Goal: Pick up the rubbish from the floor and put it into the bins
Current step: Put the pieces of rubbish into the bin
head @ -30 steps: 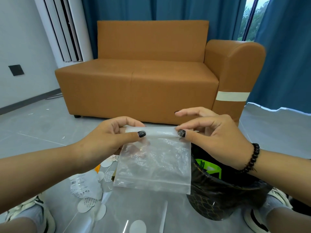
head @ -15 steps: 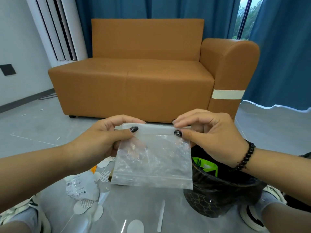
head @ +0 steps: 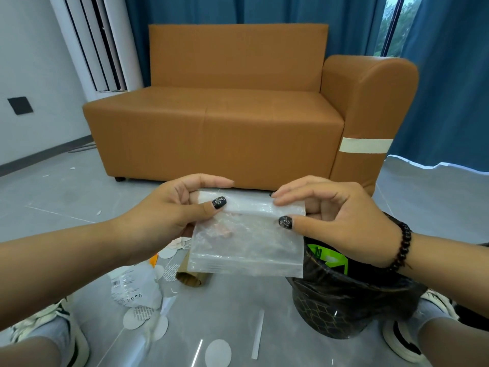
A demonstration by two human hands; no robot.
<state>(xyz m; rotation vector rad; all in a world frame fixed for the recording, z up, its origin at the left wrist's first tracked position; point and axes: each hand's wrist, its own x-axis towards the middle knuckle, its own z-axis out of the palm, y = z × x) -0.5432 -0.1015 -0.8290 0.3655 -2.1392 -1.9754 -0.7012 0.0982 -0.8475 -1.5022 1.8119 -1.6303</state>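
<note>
A: Where is the clear zip bag point(head: 247, 241)?

B: Held above the black bin point(head: 341, 305), pinched at its top strip by left hand point(head: 169, 218) and right hand point(head: 341, 221).

A: Changes?

B: Right thumb has slid lower; a cardboard tube point(head: 189, 276) now shows at 7 o'clock.

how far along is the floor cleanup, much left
Done: the bin already holds some green rubbish. In hand: the left hand and right hand pinch the top of a clear plastic bag next to the bin. Left: paper discs, a white wrapper, a cardboard tube and a white strip on the floor.
</note>
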